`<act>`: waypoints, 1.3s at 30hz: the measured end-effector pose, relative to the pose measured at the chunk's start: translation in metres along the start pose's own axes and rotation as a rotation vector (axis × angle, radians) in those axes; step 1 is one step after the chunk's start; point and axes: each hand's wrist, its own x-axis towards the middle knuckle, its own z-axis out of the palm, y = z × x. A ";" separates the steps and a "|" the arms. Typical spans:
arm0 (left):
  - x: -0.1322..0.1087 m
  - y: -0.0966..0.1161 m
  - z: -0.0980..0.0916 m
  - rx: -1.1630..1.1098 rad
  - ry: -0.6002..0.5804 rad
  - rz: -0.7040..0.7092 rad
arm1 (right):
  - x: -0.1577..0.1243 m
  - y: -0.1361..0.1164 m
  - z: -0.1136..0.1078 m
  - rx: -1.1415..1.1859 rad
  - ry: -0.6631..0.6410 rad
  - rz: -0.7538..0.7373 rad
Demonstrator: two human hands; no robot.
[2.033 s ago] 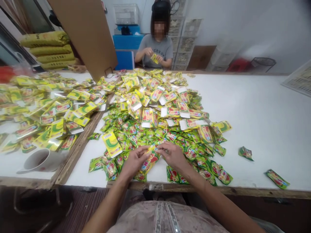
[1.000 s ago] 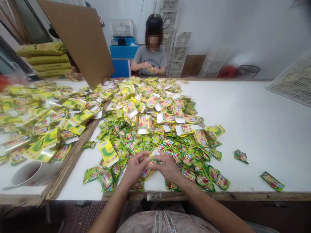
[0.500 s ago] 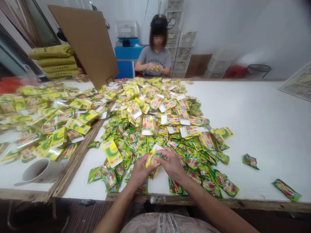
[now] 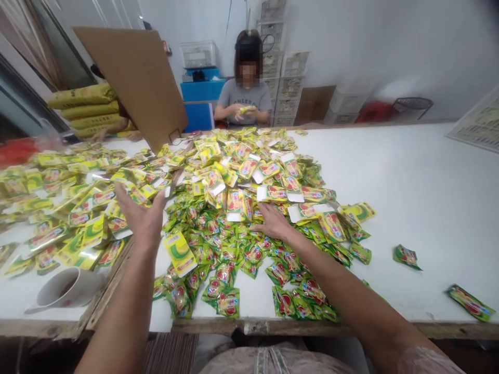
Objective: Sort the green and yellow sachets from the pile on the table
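Note:
My left hand [image 4: 142, 215] is over the wooden divider at the left pile, fingers and thumb spread, with nothing in it. My right hand [image 4: 275, 222] reaches into the middle heap, thumb and fingers apart. Its fingertips are just below a yellow box with an open white flap [image 4: 275, 194]; whether they touch it I cannot tell. Under and around that hand lie many small green sachets [image 4: 253, 253] with red fruit pictures. A single yellow carton [image 4: 180, 253] rests on the sachets between my hands.
Filled-looking yellow boxes [image 4: 93, 231] cover the left table section beyond the wooden divider [image 4: 111, 285]. A white cup [image 4: 68, 288] stands near its front edge. Opposite, a person [image 4: 244, 98] handles a yellow item. Cardboard [image 4: 136, 83] stands upright; two sachets lie far right.
Both hands were together on a yellow box; they have parted and that box is out of them. My left hand has moved left and up, my right forward to the boxes.

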 end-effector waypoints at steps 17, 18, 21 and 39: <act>-0.162 -0.002 0.079 -0.237 -0.855 -0.347 | -0.079 0.010 0.012 0.633 0.076 0.134; -0.163 -0.002 0.077 -0.279 -0.849 -0.371 | -0.083 0.008 0.011 0.744 0.068 0.175; -0.168 0.002 0.072 -0.432 -0.887 -0.451 | -0.092 0.003 0.012 1.026 -0.012 0.255; -0.182 0.004 0.046 -0.569 -0.930 -0.838 | -0.098 -0.005 0.023 0.980 0.313 0.218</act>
